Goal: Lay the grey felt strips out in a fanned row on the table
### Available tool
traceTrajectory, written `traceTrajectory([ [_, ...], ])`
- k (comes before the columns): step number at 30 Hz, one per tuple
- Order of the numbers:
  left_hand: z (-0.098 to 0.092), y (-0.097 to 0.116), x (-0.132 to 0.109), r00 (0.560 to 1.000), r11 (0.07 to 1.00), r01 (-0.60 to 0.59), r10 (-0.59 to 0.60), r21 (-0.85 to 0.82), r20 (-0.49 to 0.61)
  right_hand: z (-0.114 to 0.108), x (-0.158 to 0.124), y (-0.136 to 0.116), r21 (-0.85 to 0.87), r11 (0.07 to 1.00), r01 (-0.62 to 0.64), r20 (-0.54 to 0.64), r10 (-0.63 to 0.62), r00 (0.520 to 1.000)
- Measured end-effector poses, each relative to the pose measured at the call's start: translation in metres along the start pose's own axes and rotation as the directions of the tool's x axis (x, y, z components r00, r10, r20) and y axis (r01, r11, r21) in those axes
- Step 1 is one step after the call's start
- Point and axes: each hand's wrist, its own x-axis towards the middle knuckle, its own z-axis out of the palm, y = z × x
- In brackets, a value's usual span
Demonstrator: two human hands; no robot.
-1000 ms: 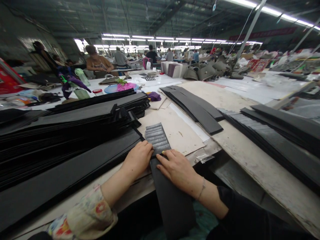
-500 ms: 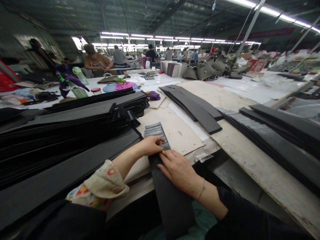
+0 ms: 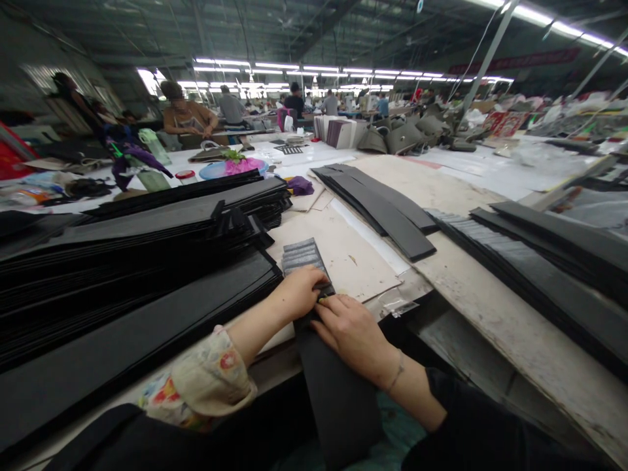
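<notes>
A long dark grey strip (image 3: 338, 386) runs from my lap up over the table edge. Its far end fans into several overlapping, lighter grey layers (image 3: 301, 255). My left hand (image 3: 303, 288) is closed over the strips just below the fanned part, with its fingertips hidden behind the knuckles. Meeting it from the right, my right hand (image 3: 353, 333) grips the strip, fingers pressed together on top. A tiny yellow spot (image 3: 322, 298) shows at its fingertips; I cannot make out what it is.
Tall stacks of black strips (image 3: 147, 261) fill the left side. More grey strips (image 3: 377, 203) lie ahead, and a fanned stack (image 3: 530, 275) lies on the right board. Farther back are a blue basin (image 3: 213, 171), a purple cloth (image 3: 299, 186) and a seated person (image 3: 189, 118).
My left hand has shifted slightly down and right along the strips, its fingers curling closer to my right hand. My right hand has barely moved.
</notes>
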Motion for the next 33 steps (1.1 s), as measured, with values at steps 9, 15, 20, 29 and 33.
traceTrajectory([
  [9, 0.006, 0.015, -0.017, 0.99, 0.954, -0.143, 0.139, 0.263, 0.036, -0.002, -0.002, 0.004, 0.068, 0.997, 0.022, 0.019, -0.023, 1.0],
  [15, 0.002, 0.012, -0.025, 0.989, 0.963, -0.145, 0.138, 0.229, 0.046, -0.002, 0.005, 0.027, 0.242, 0.963, -0.118, -0.105, 0.147, 0.984],
  [20, 0.005, 0.009, -0.025, 0.993, 0.967, -0.121, 0.118, 0.222, 0.031, 0.013, 0.014, 0.038, 0.349, 0.932, -0.094, -0.085, 0.132, 0.988],
  [29, -0.01, -0.019, -0.045, 0.999, 1.0, 0.02, -0.02, 0.006, -0.026, 0.005, 0.018, 0.033, 0.211, 0.976, -0.053, 0.081, 0.037, 0.996],
  [33, -0.011, -0.029, -0.048, 0.999, 0.994, 0.037, -0.04, -0.105, -0.033, -0.001, 0.026, 0.033, 0.166, 0.986, -0.025, 0.139, 0.002, 0.99],
])
